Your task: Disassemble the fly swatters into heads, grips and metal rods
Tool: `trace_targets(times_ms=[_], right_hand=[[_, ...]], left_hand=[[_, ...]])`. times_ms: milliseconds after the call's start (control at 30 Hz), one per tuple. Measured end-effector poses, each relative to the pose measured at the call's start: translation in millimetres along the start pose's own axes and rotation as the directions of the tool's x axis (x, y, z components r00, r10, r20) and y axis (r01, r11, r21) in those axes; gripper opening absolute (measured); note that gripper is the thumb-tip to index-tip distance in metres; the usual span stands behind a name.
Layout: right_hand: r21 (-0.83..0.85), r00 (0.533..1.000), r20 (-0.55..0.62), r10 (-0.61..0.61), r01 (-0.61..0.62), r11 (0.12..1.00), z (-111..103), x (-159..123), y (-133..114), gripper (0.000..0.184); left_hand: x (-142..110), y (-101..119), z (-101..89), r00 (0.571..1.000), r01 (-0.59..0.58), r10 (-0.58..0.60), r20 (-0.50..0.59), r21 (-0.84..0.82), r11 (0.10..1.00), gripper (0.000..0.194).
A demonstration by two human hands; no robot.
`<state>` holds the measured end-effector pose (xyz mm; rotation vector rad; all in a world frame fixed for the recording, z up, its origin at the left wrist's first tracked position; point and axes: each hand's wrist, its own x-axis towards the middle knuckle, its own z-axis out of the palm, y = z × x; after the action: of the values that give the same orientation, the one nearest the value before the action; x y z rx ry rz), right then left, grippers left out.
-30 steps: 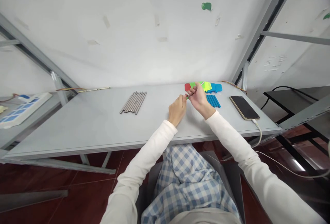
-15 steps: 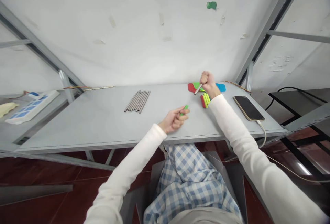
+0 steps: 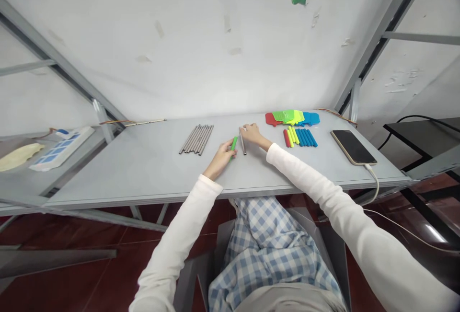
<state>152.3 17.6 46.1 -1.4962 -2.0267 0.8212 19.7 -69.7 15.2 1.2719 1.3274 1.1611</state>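
Note:
My left hand (image 3: 223,155) is closed on a short green stick (image 3: 234,143), its upper end standing above the fingers. Just to the right, my right hand (image 3: 252,134) pinches the far end of a thin metal tube (image 3: 243,143), whose near end points toward me over the grey table. The tube and the green stick are close together but apart. Left of my hands lies a row of several similar metal tubes (image 3: 196,140). On the right, short sticks lie side by side: a red one (image 3: 286,138), yellow ones (image 3: 293,136) and several blue ones (image 3: 306,137).
Behind the sticks, flat red, green, yellow and blue pieces (image 3: 287,117) overlap near the wall. A phone (image 3: 353,147) with a white cable (image 3: 373,176) lies at the right. A white power strip (image 3: 62,149) sits on the left surface. Metal frame posts flank the table (image 3: 143,178).
My right hand has moved left and down from the coloured pieces to the table's middle, bringing the metal tube. My left hand has shifted slightly left and forward with the green stick.

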Motion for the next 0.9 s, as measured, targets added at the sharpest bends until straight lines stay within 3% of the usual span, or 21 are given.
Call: trace_targets(times_ms=[100, 167, 233, 367, 433, 533, 633, 767, 900], right_hand=[[0.162, 0.988, -0.043, -0.15, 0.155, 0.975, -0.2, -18.6, 2.7, 0.029], [0.268, 0.957, -0.084, -0.278, 0.29, 0.919, -0.4, -30.7, 7.6, 0.022], [0.308, 0.932, -0.142, -0.332, 0.361, 0.88, -1.9, -37.9, 15.7, 0.01], [0.408, 0.957, -0.161, -0.24, 0.287, 0.867, -15.9, -34.5, 40.3, 0.011], [0.397, 0.967, -0.184, -0.175, 0.235, 0.887, -30.0, -28.0, 53.9, 0.016], [0.248, 0.971, -0.208, -0.121, 0.172, 0.953, -56.3, -17.8, 72.4, 0.019], [0.042, 0.985, -0.119, -0.127, 0.133, 0.99, -78.6, -9.3, 87.3, 0.022], [-0.258, 0.979, 0.007, -0.204, 0.199, 0.946, -88.3, -5.4, 101.1, 0.029], [-0.496, 0.962, -0.028, -0.273, 0.223, 0.839, -89.1, -19.5, 108.2, 0.038]], left_hand=[[10.0, -5.4, 2.9, 0.992, -0.115, 0.123, -0.025, 0.207, 0.972, 0.051], [14.3, -4.2, 10.3, 0.977, -0.208, 0.214, 0.012, 0.307, 0.929, 0.046], [15.9, 0.0, 18.6, 0.958, -0.284, 0.278, 0.073, 0.371, 0.884, 0.041], [15.0, 8.7, 22.8, 0.933, -0.359, 0.304, 0.192, 0.445, 0.82, 0.041], [15.5, 10.2, 13.8, 0.929, -0.367, 0.322, 0.183, 0.565, 0.739, 0.042], [18.7, 8.2, -13.1, 0.951, -0.225, 0.302, 0.07, 0.824, 0.519, 0.043], [22.9, 4.8, -46.5, 0.988, -0.011, 0.145, -0.047, 0.926, 0.376, 0.048], [27.4, 4.4, -80.5, 0.991, 0.121, 0.014, -0.135, 0.928, 0.352, 0.06], [32.6, 7.4, -97.3, 0.983, 0.174, -0.003, -0.185, 0.917, 0.36, 0.073]])
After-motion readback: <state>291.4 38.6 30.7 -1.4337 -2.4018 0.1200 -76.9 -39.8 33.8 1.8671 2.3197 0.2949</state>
